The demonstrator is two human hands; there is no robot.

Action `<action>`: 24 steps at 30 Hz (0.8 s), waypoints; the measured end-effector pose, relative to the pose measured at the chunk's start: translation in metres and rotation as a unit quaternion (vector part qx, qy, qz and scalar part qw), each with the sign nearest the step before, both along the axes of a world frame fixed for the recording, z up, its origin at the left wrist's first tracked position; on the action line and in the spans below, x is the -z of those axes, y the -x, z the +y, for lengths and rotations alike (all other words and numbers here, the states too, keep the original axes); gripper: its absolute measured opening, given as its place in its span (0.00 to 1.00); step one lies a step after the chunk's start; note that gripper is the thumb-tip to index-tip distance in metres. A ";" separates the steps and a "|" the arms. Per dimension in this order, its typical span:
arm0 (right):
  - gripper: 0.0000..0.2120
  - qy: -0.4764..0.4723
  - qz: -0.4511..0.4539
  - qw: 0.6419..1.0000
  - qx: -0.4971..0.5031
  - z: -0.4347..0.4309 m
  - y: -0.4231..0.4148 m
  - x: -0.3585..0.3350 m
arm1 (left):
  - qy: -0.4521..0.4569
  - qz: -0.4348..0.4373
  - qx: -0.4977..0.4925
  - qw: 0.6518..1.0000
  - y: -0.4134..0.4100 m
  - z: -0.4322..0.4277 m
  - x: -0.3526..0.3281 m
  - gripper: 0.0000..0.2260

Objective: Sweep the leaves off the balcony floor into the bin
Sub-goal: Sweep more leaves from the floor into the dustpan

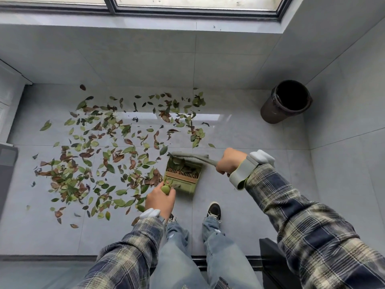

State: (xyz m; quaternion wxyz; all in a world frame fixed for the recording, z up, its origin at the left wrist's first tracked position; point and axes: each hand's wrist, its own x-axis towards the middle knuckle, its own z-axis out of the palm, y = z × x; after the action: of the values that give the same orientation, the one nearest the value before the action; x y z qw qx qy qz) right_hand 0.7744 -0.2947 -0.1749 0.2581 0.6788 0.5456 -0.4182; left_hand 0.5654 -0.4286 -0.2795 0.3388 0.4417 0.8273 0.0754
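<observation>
Green and brown leaves (104, 155) lie scattered across the grey tiled balcony floor (239, 132), mostly left of centre. My left hand (160, 200) grips the handle of a green dustpan (183, 178) that stands on the floor and holds some leaves behind its comb teeth. My right hand (230, 161) grips the handle of a green broom (189, 156), whose head lies across the far mouth of the dustpan. A dark round bin (285, 103) with a black liner stands open at the right, near the wall.
A low grey wall (145, 59) and a window frame (187, 9) close off the far side; another wall runs down the right. My two feet (214, 210) stand just behind the dustpan. A dark object (270, 257) sits at the lower right, a grey cabinet edge (8, 157) at the left.
</observation>
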 end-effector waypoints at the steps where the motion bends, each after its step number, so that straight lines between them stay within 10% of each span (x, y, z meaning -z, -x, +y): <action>1: 0.06 -0.008 0.000 1.000 -0.002 0.001 0.002 0.000 | -0.003 -0.002 -0.004 1.000 0.000 0.000 0.001 0.06; 16: 0.15 0.004 -0.015 0.998 -0.056 -0.014 0.004 0.025 | 0.007 0.005 -0.010 1.000 -0.001 0.007 0.000 0.06; 24: 0.01 -0.026 -0.061 0.994 -0.081 0.008 -0.008 -0.012 | 0.002 0.004 -0.007 1.000 -0.004 0.006 -0.001 0.05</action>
State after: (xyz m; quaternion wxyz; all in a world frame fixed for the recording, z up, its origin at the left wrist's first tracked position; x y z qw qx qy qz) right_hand 0.7826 -0.2865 -0.1630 0.3061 0.6630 0.5931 -0.3390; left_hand 0.5690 -0.4230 -0.2788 0.3360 0.4355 0.8318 0.0746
